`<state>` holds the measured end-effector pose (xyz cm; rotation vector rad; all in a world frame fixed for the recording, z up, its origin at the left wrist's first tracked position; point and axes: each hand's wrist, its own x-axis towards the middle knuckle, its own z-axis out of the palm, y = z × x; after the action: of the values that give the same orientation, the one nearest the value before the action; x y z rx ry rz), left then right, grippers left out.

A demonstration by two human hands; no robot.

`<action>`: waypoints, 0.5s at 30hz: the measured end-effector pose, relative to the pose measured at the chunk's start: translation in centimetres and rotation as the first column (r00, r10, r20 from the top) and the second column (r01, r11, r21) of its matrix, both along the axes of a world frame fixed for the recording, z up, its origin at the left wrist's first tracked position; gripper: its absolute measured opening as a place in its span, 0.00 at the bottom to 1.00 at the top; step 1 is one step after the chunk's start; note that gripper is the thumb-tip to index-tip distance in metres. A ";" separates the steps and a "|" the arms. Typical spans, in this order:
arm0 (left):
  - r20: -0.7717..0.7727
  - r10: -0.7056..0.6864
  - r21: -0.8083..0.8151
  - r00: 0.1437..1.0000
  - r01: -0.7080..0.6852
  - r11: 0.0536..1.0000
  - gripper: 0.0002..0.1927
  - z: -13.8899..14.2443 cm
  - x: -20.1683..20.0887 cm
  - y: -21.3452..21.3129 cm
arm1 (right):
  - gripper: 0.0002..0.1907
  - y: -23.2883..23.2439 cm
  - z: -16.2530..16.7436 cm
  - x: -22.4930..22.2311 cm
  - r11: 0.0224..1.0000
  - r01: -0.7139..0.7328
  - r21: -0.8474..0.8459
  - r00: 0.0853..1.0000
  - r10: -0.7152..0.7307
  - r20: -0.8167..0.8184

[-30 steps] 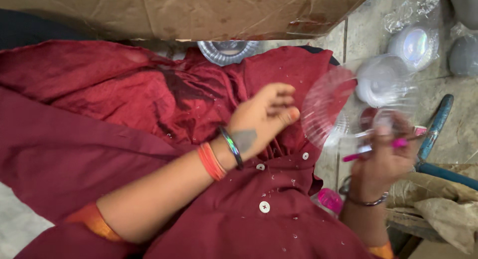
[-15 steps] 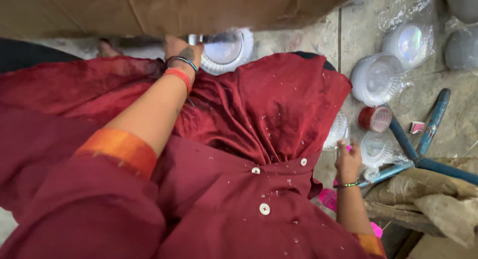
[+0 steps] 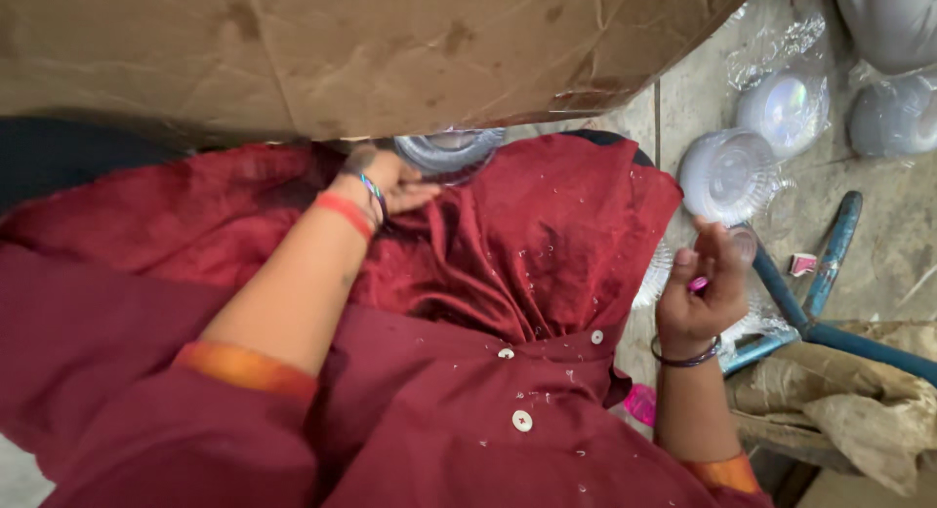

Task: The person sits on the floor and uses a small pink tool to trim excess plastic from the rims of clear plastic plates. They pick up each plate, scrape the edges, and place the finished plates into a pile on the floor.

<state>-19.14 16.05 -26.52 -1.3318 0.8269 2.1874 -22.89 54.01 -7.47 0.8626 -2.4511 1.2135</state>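
Reaching under the cardboard box [image 3: 342,49], left hand [image 3: 386,181] grips a clear plastic lid [image 3: 447,152] best lifted by its rim; right hand [image 3: 698,293] pinches a pink marker [image 3: 697,284]

Beside my cardboard box [image 3: 342,49] I count one stack of clear lids [image 3: 447,152] under its edge, and four bagged stacks of lids [image 3: 727,171] to its right.
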 end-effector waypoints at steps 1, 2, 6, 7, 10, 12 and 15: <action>-0.020 0.092 0.078 0.996 -0.090 0.993 0.16 1.9 1.1 0.6 | 0.18 -1.3 0.5 0.5 0.999 0.018 0.029 1.000 -0.019 0.017; -0.033 0.186 0.159 0.982 -0.179 0.971 0.20 4.0 2.1 1.6 | 0.18 -2.4 1.0 0.9 0.998 0.032 0.061 0.999 -0.034 0.034; -0.066 0.334 0.084 0.940 -0.328 0.941 0.53 12.4 7.3 6.7 | 0.20 -6.8 2.0 1.9 0.998 -0.024 -0.065 0.891 0.051 0.450; -0.199 0.241 0.082 0.950 -0.229 0.970 0.52 14.3 8.5 7.8 | 0.21 -7.9 2.2 1.8 0.995 -0.013 -0.096 0.820 0.066 0.568; -0.505 -0.026 -0.073 0.862 -0.013 0.997 0.51 18.3 9.0 8.3 | 0.25 -10.9 3.0 1.1 0.970 0.066 -0.234 0.737 0.111 0.666; -0.662 -0.288 -0.459 0.691 -0.071 0.886 0.43 19.8 7.0 6.1 | 0.25 -11.9 4.0 0.8 0.952 0.118 -0.282 0.763 0.094 0.639; -0.572 -0.604 -0.820 0.555 -0.405 0.404 0.33 21.0 1.2 2.0 | 0.24 -12.0 5.9 0.8 0.948 0.130 -0.289 0.820 0.061 0.570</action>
<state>-17.91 18.09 -5.56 -0.2362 2.7813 2.1460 -22.12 41.98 -1.54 0.3857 -2.5526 2.0266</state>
